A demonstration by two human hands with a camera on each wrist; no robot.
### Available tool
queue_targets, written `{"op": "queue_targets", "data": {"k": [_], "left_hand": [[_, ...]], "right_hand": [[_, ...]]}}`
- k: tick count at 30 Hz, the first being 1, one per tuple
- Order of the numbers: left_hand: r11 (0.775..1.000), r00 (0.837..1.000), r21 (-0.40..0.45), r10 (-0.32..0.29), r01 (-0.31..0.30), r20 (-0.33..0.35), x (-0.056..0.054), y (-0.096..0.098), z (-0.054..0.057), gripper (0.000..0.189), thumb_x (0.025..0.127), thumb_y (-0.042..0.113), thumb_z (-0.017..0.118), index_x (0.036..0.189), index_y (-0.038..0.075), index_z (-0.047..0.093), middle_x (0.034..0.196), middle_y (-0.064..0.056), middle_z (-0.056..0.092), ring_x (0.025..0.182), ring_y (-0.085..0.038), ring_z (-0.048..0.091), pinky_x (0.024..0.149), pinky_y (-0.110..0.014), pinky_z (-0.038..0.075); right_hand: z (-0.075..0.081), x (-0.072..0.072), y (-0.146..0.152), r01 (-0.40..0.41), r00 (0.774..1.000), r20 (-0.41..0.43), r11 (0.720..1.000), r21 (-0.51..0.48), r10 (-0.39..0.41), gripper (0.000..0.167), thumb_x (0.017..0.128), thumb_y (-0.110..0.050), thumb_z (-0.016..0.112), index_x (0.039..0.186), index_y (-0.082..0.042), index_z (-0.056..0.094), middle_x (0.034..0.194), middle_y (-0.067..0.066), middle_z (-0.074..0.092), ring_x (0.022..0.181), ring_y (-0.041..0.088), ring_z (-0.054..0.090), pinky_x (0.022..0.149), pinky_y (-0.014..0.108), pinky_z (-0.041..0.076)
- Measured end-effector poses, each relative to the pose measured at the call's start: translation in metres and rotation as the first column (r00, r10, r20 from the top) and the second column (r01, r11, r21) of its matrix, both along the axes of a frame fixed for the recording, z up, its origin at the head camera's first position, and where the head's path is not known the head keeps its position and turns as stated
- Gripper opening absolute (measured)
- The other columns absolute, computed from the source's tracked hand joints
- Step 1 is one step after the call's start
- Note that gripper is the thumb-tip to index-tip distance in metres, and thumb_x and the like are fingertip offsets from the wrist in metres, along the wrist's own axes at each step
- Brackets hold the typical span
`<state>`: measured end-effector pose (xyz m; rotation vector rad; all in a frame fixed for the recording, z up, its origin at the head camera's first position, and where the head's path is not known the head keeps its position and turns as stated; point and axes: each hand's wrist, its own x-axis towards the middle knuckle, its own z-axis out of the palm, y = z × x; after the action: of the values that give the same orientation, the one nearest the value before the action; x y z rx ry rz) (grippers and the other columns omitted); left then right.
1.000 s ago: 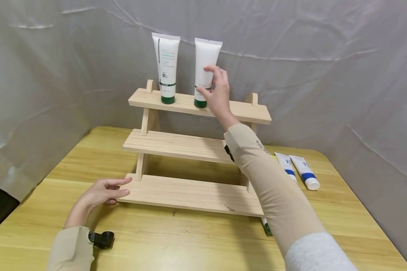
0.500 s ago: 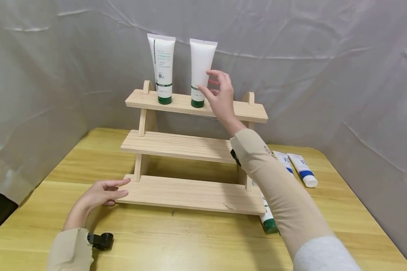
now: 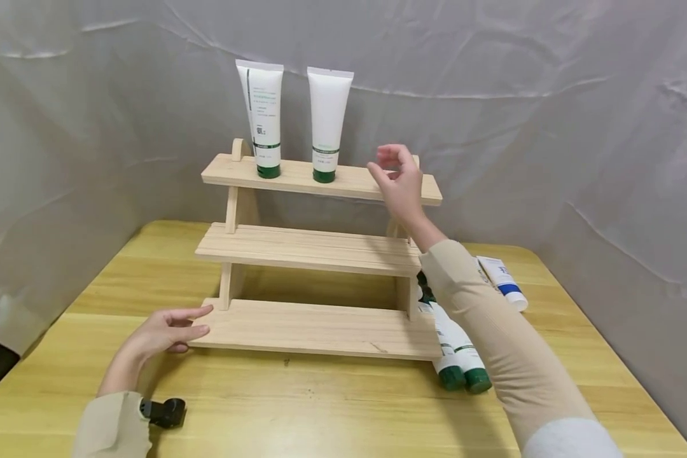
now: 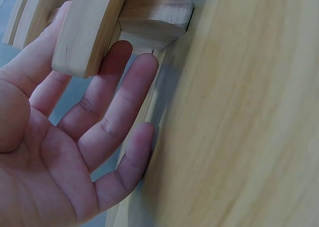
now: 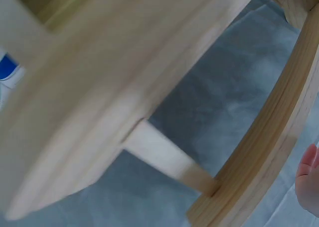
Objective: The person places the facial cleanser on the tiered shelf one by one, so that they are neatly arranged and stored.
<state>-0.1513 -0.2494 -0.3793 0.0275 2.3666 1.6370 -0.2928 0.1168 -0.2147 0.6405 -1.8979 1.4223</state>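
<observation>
A three-tier wooden display shelf [image 3: 315, 249] stands on the table. Two white squeeze tubes with green caps, a left tube [image 3: 265, 117] and a right tube [image 3: 327, 121], stand cap-down on its top tier. My left hand [image 3: 163, 336] holds the left end of the bottom tier; in the left wrist view the thumb lies on one side of the board [image 4: 82, 43] and fingertips on the other. To the right of the right tube, my right hand [image 3: 402, 184] is over the top tier's right end, fingers loosely bent, holding nothing. Only its edge shows in the right wrist view.
Two more green-capped tubes [image 3: 471, 359] lie on the wooden table [image 3: 298, 407], right of the bottom tier. Behind the right sleeve lies a blue-banded white tube [image 3: 504, 283]. A grey cloth [image 3: 492, 127] hangs behind the table.
My right hand has let go of the right tube and moved right and down, away from it. The tube stays upright. My left hand keeps its place on the shelf; the view has shifted slightly.
</observation>
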Motion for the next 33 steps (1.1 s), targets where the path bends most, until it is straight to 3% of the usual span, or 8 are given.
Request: {"op": "queue_targets", "data": {"k": [8, 14, 23, 33], "left_hand": [[1.000, 1.000, 0.001, -0.009, 0.009, 0.005, 0.000, -0.003, -0.004, 0.052, 0.081, 0.024, 0.067, 0.126, 0.007, 0.048, 0.135, -0.030, 0.028, 0.092, -0.011, 0.047, 0.068, -0.032, 0.049], [1.000, 1.000, 0.006, -0.006, 0.006, 0.001, 0.000, -0.003, -0.005, 0.049, 0.081, 0.024, 0.067, 0.125, 0.009, 0.051, 0.135, -0.030, 0.029, 0.091, -0.009, 0.046, 0.068, -0.032, 0.049], [1.000, 1.000, 0.011, -0.014, 0.014, 0.001, -0.001, -0.003, -0.004, 0.048, 0.081, 0.025, 0.067, 0.125, 0.013, 0.053, 0.136, -0.029, 0.028, 0.092, -0.007, 0.047, 0.069, -0.032, 0.049], [1.000, 1.000, 0.014, -0.007, 0.007, 0.008, 0.000, -0.002, -0.003, 0.048, 0.080, 0.026, 0.068, 0.124, 0.016, 0.054, 0.137, -0.030, 0.026, 0.102, -0.017, 0.044, 0.069, -0.032, 0.049]], "right_hand": [[0.001, 0.036, 0.013, -0.008, 0.996, 0.083, 1.000, -0.011, 0.009, 0.024, 0.079, 0.010, 0.056, 0.100, 0.017, 0.050, 0.094, 0.032, 0.053, 0.077, 0.017, 0.051, 0.061, 0.018, 0.040], [-0.017, 0.026, 0.035, -0.014, 0.996, 0.083, 0.998, -0.060, 0.019, 0.022, 0.080, 0.008, 0.058, 0.099, 0.016, 0.051, 0.093, 0.028, 0.055, 0.075, 0.008, 0.052, 0.064, 0.018, 0.043], [-0.032, 0.034, 0.066, -0.007, 0.997, 0.076, 0.998, -0.056, 0.011, 0.018, 0.081, 0.006, 0.060, 0.096, 0.014, 0.054, 0.092, 0.025, 0.056, 0.077, 0.007, 0.054, 0.066, 0.018, 0.045], [-0.045, 0.054, 0.094, 0.024, 0.988, 0.152, 1.000, -0.008, -0.022, 0.016, 0.083, 0.005, 0.058, 0.095, 0.014, 0.055, 0.095, 0.024, 0.056, 0.079, 0.006, 0.054, 0.071, 0.017, 0.044]]}}
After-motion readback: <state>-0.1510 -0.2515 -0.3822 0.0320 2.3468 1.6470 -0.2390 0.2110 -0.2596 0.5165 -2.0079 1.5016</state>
